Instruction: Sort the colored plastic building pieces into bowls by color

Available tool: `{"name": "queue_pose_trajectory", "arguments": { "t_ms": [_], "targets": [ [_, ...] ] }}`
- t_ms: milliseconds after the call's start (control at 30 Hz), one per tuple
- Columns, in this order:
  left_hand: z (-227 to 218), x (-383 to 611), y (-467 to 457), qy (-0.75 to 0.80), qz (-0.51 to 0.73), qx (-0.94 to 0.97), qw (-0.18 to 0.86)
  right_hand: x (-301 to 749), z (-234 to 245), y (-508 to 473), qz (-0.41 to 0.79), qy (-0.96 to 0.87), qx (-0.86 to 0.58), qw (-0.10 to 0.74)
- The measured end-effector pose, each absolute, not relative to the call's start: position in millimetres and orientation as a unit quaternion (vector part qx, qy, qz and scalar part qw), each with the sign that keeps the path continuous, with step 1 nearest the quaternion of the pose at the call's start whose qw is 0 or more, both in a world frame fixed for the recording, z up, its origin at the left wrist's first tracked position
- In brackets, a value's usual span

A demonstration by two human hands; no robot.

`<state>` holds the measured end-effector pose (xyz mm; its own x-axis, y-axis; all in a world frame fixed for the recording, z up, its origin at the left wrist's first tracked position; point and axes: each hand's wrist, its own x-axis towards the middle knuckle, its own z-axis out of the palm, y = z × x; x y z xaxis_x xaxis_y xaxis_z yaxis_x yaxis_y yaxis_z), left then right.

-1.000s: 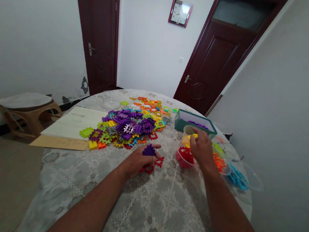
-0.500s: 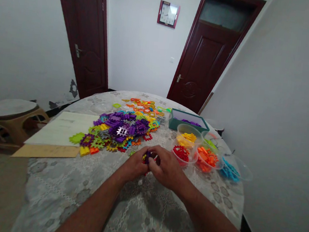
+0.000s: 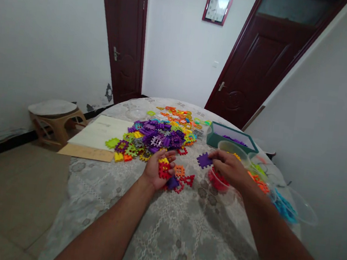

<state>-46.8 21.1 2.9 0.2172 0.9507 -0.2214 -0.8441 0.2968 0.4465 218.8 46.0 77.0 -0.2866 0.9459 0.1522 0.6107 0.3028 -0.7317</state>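
My left hand (image 3: 158,168) rests palm up on the round table (image 3: 162,224), cupping a few plastic puzzle tiles (image 3: 166,171) in red, yellow and purple. More red and orange tiles (image 3: 183,177) lie just right of it. My right hand (image 3: 230,168) pinches a purple tile (image 3: 204,160) by its edge, held above the table in front of the bowl of red tiles (image 3: 216,183). A big mixed pile of tiles (image 3: 157,136) lies beyond both hands.
A teal box (image 3: 219,141) with purple tiles stands at the right rear. Clear bowls hold yellow (image 3: 232,150), orange (image 3: 260,182) and blue tiles (image 3: 290,208). A pale board (image 3: 98,132) lies on cardboard at the table's left edge. A stool (image 3: 57,117) stands on the floor.
My hands were together at the middle half a second ago. They have parted: the right hand has drawn away to the right with a purple tile, the left stays open-palmed with the remaining tiles.
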Motion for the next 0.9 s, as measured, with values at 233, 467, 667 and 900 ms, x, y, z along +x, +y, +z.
{"name": "queue_pose_trajectory", "arguments": {
  "t_ms": [233,467,667,900],
  "targets": [
    [-0.6,-48.5,22.5,0.253,0.609,0.092,0.746,246.8,88.0,122.9,0.245,-0.698,-0.598,0.308],
    [1.3,-45.1,19.2,0.303,0.617,0.173,0.705,263.9,89.4,168.5,0.155,-0.615,-0.652,0.415],
    [0.7,-40.5,18.8,0.341,0.585,0.257,0.69,230.4,70.1,95.0,0.172,-0.695,-0.578,0.392],
    [-0.3,-33.5,13.1,0.316,0.535,0.344,0.704,155.0,31.6,-10.4,0.187,-0.818,-0.427,0.336]
  ]
}}
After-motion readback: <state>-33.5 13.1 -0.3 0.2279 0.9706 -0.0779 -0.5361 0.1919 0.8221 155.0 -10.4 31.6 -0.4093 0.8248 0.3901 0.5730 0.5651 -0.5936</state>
